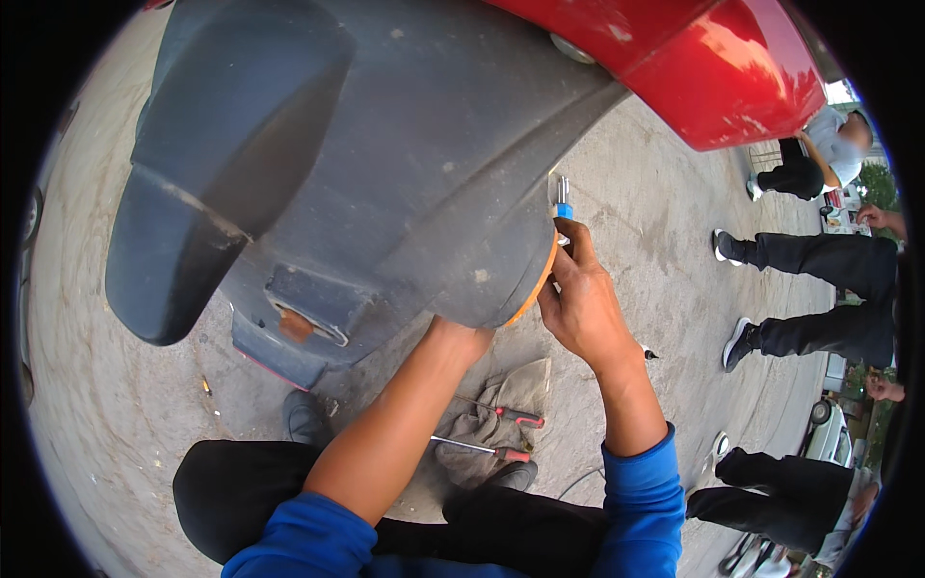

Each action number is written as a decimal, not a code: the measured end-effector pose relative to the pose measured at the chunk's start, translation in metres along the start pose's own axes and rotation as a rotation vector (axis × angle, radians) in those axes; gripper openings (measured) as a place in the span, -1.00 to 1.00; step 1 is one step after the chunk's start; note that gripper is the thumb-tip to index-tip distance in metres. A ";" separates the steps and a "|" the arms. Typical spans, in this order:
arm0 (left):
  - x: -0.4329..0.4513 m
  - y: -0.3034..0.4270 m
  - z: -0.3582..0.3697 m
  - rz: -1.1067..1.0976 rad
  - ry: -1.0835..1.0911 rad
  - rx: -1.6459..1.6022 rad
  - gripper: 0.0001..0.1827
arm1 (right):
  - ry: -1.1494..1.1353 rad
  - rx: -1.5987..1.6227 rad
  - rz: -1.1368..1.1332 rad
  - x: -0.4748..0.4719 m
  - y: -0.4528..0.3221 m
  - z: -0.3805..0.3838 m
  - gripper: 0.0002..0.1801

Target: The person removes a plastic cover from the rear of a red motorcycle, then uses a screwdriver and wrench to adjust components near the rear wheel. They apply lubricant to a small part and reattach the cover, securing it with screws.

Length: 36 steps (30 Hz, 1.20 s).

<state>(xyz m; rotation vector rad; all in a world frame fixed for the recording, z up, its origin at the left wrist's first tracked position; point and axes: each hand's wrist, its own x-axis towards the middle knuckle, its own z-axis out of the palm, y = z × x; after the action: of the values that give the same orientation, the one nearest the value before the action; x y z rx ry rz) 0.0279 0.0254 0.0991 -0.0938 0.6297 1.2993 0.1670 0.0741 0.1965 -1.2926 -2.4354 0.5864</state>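
Note:
A large dark grey plastic vehicle panel (405,166) fills the view before me, with an orange lens (535,289) along its lower right rim. My right hand (582,303) is at this rim, thumb and fingers curled against the lens. Just beyond its fingertips shows a small blue item with metal prongs (564,199); whether the hand touches it is unclear. My left hand (466,341) reaches under the panel, so only the wrist area shows and the fingers are hidden. Below, on a crumpled grey cloth (531,376), lie two red-handled screwdrivers (522,417).
Glossy red bodywork (723,72) overhangs at upper right. A rusty metal piece (295,325) sits in a panel recess. A thin cable (582,480) runs over the concrete ground (665,289). People in dark trousers (824,303) stand at right; a white car (831,433) is behind them.

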 end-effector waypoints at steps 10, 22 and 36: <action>-0.001 0.016 -0.010 -0.115 0.000 0.128 -0.57 | 0.033 0.219 -0.018 -0.001 0.003 0.004 -0.64; 0.008 0.027 -0.004 -0.070 -0.093 0.227 -0.56 | -0.016 0.228 0.083 -0.007 -0.020 -0.008 -0.45; 0.008 0.037 0.022 -0.150 0.017 0.309 -0.75 | 0.148 0.325 0.048 -0.017 -0.001 0.015 -0.41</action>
<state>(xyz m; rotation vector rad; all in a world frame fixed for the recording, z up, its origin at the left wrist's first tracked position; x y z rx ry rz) 0.0029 0.0521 0.1235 0.1001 0.8156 1.0458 0.1687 0.0563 0.1830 -1.2140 -2.0902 0.8288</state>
